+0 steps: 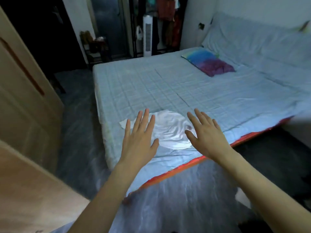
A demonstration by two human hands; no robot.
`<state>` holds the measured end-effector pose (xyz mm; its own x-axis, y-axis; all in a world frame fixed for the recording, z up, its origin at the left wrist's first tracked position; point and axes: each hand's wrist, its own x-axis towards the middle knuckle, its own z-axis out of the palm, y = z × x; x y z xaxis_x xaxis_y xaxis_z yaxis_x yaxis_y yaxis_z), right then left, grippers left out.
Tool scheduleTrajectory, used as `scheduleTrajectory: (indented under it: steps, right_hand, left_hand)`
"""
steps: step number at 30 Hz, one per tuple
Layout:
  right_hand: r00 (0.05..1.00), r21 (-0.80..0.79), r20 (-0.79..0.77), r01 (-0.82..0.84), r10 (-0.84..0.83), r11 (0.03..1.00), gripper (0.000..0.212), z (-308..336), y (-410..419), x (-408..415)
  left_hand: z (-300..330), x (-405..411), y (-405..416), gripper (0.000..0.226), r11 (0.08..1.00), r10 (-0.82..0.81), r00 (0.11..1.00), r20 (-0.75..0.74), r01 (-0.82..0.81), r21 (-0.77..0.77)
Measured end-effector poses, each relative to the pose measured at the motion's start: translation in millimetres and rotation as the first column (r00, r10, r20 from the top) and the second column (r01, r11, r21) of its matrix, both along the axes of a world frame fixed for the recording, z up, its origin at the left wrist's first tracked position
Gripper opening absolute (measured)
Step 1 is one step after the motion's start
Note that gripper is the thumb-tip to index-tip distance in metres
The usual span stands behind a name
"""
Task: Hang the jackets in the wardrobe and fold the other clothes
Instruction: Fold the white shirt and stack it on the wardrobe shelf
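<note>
Fingers straight and spread on both hands, palms down, holding nothing. Left hand [140,137] overlaps the left part of the white garment [170,130]; right hand [206,133] overlaps its right part. Whether either touches the cloth cannot be told.

Garment lies bunched and wrinkled on the bed [168,84], near the corner closest to the camera. Outline roughly oval, long axis running left to right along the bed's near edge; a small flap pokes out at the left end. Small dark mark near its right side.

Wardrobe [168,22] at the far wall, open-fronted: red and orange clothes hang inside. Pillow [207,63], blue and purple, on the bed's far right. Wooden door [25,91] at left.
</note>
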<state>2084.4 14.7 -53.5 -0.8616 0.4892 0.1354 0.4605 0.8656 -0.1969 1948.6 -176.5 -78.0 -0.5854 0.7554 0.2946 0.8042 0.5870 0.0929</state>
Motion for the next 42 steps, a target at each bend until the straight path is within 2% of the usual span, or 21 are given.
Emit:
scheduleTrajectory:
  steps: [5, 13, 26, 29, 31, 33, 36, 39, 42]
  right_hand:
    - [0.993, 0.015, 0.039, 0.111, -0.111, 0.994, 0.066, -3, 88, 47]
    - [0.987, 0.003, 0.092, 0.129, -0.128, 0.992, 0.066, -13, 169, 66]
    - [0.999, -0.042, 0.052, 0.017, -0.015, 0.999, 0.064, -14, 241, -70]
    - [1.000, -0.057, 0.024, 0.003, -0.001, 0.998, 0.063, -12, 254, -92]
    - [0.997, -0.062, 0.052, -0.052, 0.056, 0.997, 0.062, -25, 272, -133]
    - [0.999, -0.053, 0.030, -0.020, 0.021, 0.998, 0.061, -30, 280, -134]
    - [0.997, -0.102, 0.051, -0.049, 0.054, 0.994, 0.061, -62, 288, -160]
    - [0.990, -0.151, 0.097, -0.086, 0.101, 0.985, 0.059, -102, 289, -177]
    - [0.979, -0.203, 0.121, -0.138, 0.164, 0.969, 0.051, -150, 288, -188]
  left_hand:
    - [-10, 12, 108, 0.076, 0.990, -0.137, 0.991, -0.001, 0.137, -0.018]
    - [-27, -4, 191, 0.073, 0.978, -0.175, 0.983, 0.048, 0.179, -0.110]
    - [-55, -103, 260, 0.067, 0.983, -0.131, 0.982, 0.133, 0.146, -0.112]
    - [-59, -125, 274, 0.056, 0.982, -0.105, 0.980, 0.168, 0.129, -0.139]
    - [-74, -155, 285, 0.046, 0.987, -0.012, 0.968, 0.250, 0.052, -0.152]
    - [-78, -158, 295, 0.040, 0.976, -0.055, 0.973, 0.226, 0.100, -0.195]
    - [-111, -180, 296, 0.042, 0.958, -0.020, 0.964, 0.265, 0.094, -0.271]
    - [-148, -188, 291, 0.063, 0.941, 0.016, 0.940, 0.340, 0.100, -0.322]
    - [-187, -189, 288, 0.047, 0.896, 0.056, 0.926, 0.373, 0.118, -0.428]
